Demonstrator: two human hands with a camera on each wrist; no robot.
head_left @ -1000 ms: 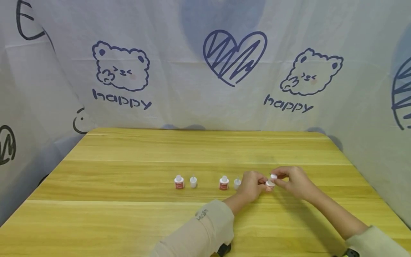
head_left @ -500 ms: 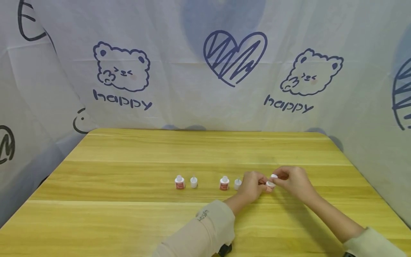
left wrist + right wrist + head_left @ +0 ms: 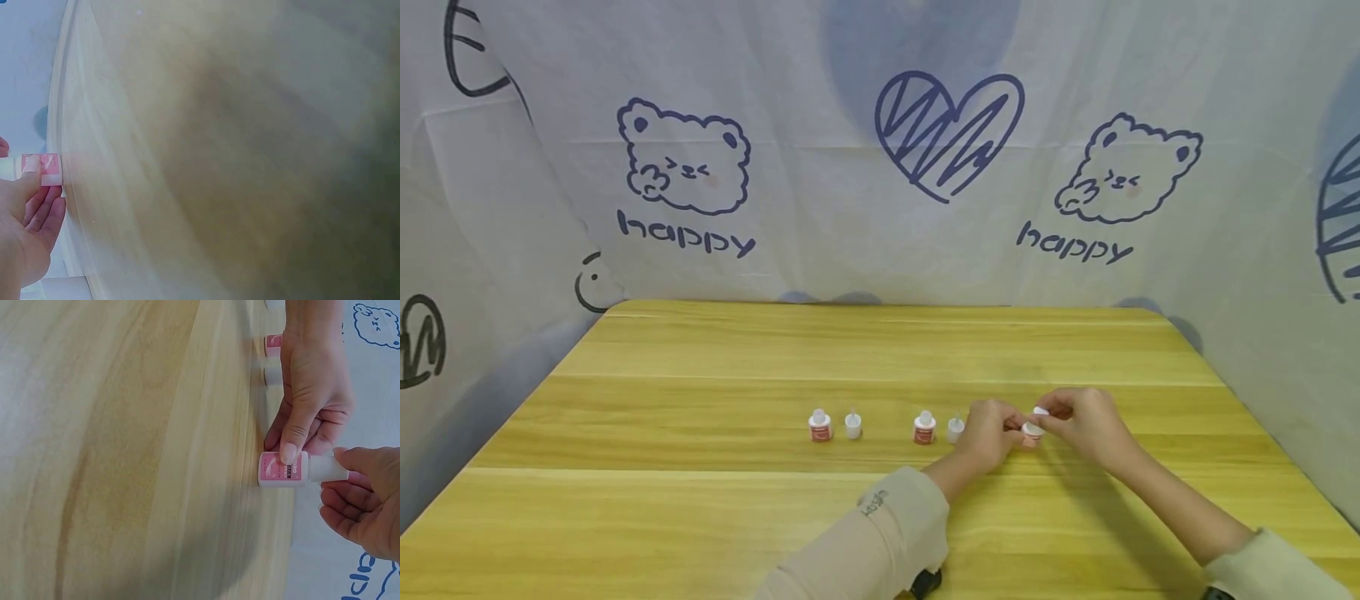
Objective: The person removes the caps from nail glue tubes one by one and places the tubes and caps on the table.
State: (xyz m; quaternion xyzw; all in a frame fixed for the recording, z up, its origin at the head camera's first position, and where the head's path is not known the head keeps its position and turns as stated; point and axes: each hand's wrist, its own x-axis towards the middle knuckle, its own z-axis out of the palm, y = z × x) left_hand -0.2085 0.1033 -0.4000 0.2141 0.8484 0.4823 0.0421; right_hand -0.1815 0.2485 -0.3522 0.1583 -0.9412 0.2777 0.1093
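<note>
My left hand (image 3: 988, 435) grips a small white glue-style bottle with a pink label (image 3: 281, 472), which stands upright on the table. Fingers and thumb lie on opposite sides of its body. Above it, my right hand (image 3: 1092, 427) pinches a white cap (image 3: 326, 469) between thumb and fingers. In the right wrist view the cap sits at the neck of the bottle; how tightly it is seated cannot be seen. The left wrist view shows the labelled bottle under the left thumb (image 3: 31, 165). In the head view the fingers partly cover both bottle and cap.
Two similar uncapped bottles, a left one (image 3: 820, 427) and a middle one (image 3: 924, 428), stand in a row on the wooden table (image 3: 700, 517). Beside them are loose white caps, one (image 3: 853, 426) in full view and one (image 3: 955, 429) close to the left hand. A printed cloth (image 3: 820, 208) hangs behind.
Both hands stay at the same bottle and cap. The right forearm and sleeve have shifted slightly left; the other bottles and caps have not moved.
</note>
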